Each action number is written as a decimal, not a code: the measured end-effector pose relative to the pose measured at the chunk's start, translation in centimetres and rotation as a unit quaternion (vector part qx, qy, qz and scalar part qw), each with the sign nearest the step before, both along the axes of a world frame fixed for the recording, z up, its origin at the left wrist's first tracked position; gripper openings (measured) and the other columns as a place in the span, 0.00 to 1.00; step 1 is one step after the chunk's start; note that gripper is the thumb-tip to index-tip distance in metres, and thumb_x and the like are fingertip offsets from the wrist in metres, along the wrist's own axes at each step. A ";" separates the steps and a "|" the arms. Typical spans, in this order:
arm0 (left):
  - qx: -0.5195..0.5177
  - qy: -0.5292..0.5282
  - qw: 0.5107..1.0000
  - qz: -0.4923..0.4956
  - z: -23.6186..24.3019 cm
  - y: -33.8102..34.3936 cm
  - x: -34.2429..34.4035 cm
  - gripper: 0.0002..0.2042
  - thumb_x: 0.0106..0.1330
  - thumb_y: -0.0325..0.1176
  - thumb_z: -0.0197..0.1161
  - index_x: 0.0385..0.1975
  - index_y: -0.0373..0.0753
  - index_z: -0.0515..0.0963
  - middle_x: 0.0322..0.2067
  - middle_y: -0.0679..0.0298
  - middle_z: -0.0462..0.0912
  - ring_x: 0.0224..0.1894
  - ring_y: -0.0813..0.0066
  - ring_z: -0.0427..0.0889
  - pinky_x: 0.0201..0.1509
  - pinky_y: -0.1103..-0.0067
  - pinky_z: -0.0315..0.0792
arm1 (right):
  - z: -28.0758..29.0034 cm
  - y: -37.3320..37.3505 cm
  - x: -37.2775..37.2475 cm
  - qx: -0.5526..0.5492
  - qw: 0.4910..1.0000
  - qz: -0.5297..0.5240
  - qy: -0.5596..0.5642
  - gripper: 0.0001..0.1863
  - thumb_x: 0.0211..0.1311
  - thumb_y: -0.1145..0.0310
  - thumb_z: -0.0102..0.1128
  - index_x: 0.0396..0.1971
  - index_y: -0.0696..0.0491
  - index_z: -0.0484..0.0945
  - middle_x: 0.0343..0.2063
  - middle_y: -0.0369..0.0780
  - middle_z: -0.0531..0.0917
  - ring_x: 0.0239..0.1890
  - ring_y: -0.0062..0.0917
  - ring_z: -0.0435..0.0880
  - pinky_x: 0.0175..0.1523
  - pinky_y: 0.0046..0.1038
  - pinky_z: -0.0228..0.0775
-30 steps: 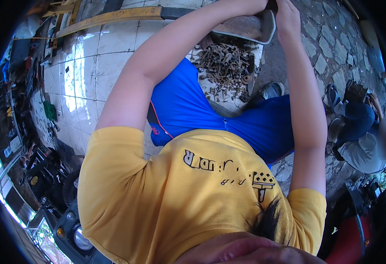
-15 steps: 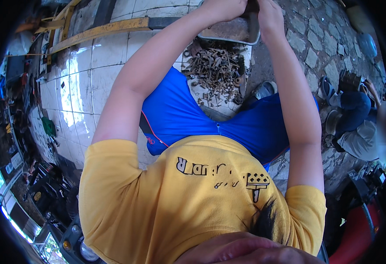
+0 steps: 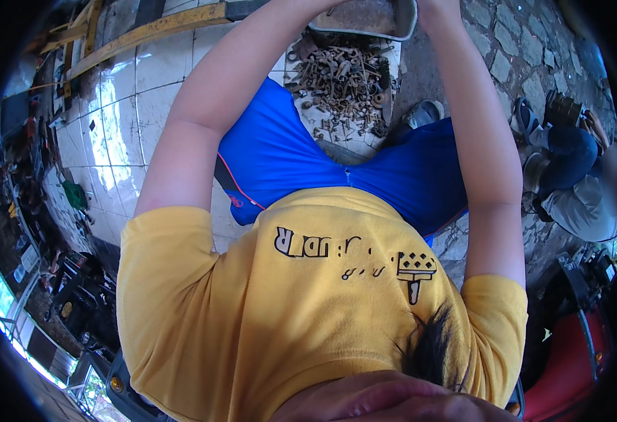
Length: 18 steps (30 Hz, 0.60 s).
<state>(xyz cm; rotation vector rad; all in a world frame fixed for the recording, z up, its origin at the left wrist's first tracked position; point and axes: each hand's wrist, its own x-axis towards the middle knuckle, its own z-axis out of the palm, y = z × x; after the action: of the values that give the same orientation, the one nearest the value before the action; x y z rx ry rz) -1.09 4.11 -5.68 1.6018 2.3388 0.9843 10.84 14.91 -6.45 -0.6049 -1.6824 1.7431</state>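
Observation:
A grey metal tray (image 3: 405,32) with a worn brown bottom lies at the top edge. My right hand (image 3: 435,7) is at its right rim; the fingers are cut off by the picture's edge, so whether it grips the rim does not show. Only the wrist end of my left hand (image 3: 326,3) shows, by the tray's left corner, with its fingers out of the picture. On the tiles below the tray, between my legs, a loose heap of rusty bolts, nuts and washers (image 3: 340,84) is spread, with smaller pieces toward me.
A yellow beam (image 3: 153,35) runs across the white tiled floor (image 3: 153,112) at the left. A green cloth-like thing (image 3: 74,195) lies farther left. At the right, another person (image 3: 579,211) sits low on the stone paving (image 3: 512,42). A red curved panel (image 3: 568,366) is at the lower right.
The view has shifted, and tray, heap and floor appear higher in the picture. My hands have spread apart, the left moving outward to the tray's left corner and mostly out of the picture.

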 end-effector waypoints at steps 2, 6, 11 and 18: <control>-0.025 -0.004 1.000 0.004 -0.2 0.3 -0.2 0.21 0.79 0.40 0.45 0.42 0.30 0.83 0.42 0.36 0.87 0.47 0.37 0.87 0.56 0.51 0.78 | -1.7 1.2 -0.2 0.071 0.997 0.001 -0.019 0.18 0.81 0.60 0.55 0.43 0.59 0.86 0.39 0.35 0.86 0.42 0.21 0.81 0.50 0.28 0.73; -0.056 -0.008 0.998 0.009 0.1 0.5 -0.4 0.21 0.79 0.40 0.45 0.42 0.30 0.83 0.43 0.36 0.87 0.48 0.37 0.87 0.57 0.52 0.78 | -0.5 0.0 -0.1 0.014 1.000 -0.013 0.001 0.18 0.81 0.60 0.54 0.45 0.59 0.86 0.40 0.36 0.87 0.43 0.22 0.82 0.51 0.28 0.73; -0.025 -0.008 0.999 0.020 -1.1 0.3 -1.4 0.21 0.79 0.40 0.45 0.42 0.29 0.83 0.42 0.35 0.87 0.48 0.36 0.86 0.57 0.52 0.78 | 0.2 -1.1 0.0 -0.017 1.000 0.013 -0.007 0.19 0.82 0.60 0.54 0.48 0.60 0.86 0.43 0.38 0.87 0.47 0.22 0.83 0.55 0.27 0.73; -0.055 0.000 0.998 0.019 0.2 -0.2 -0.6 0.21 0.80 0.40 0.45 0.41 0.29 0.82 0.42 0.35 0.86 0.48 0.36 0.86 0.56 0.50 0.77 | -0.1 -1.3 0.0 0.011 1.000 0.001 0.020 0.20 0.82 0.59 0.53 0.49 0.61 0.86 0.41 0.38 0.88 0.47 0.23 0.84 0.55 0.26 0.74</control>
<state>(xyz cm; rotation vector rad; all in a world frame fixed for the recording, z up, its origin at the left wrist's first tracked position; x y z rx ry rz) -1.72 3.93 -5.44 1.5235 2.3861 0.8472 10.84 13.56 -6.58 -0.5566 -1.6728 1.7245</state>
